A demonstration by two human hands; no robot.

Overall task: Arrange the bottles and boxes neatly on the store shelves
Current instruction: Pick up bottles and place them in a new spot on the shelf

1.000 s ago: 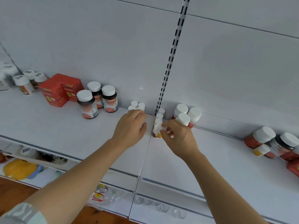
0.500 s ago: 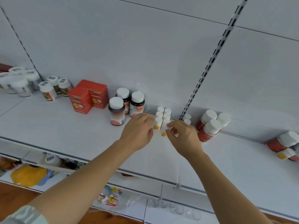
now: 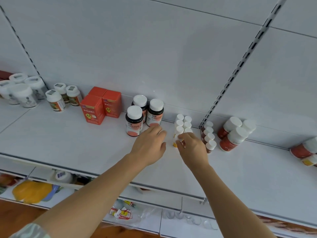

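Note:
Two short rows of small white-capped bottles (image 3: 182, 123) stand on the white shelf (image 3: 68, 143). My right hand (image 3: 192, 148) pinches the front small bottle (image 3: 176, 140), which has a yellow base. My left hand (image 3: 151, 145) hovers just left of it with relaxed fingers, holding nothing, beside three dark bottles (image 3: 135, 121) with white caps. Another row of small red bottles (image 3: 208, 134) stands to the right of my right hand.
Red boxes (image 3: 93, 109) and white jars (image 3: 22, 93) stand at the left. Larger red bottles (image 3: 233, 134) stand right of the slotted upright (image 3: 240, 66); more lie at the far right (image 3: 305, 150). A lower shelf holds packets (image 3: 32, 191).
The view has shifted so the shelf goods sit further right. My left hand has drawn back from the small bottles; my right hand stays on the front one.

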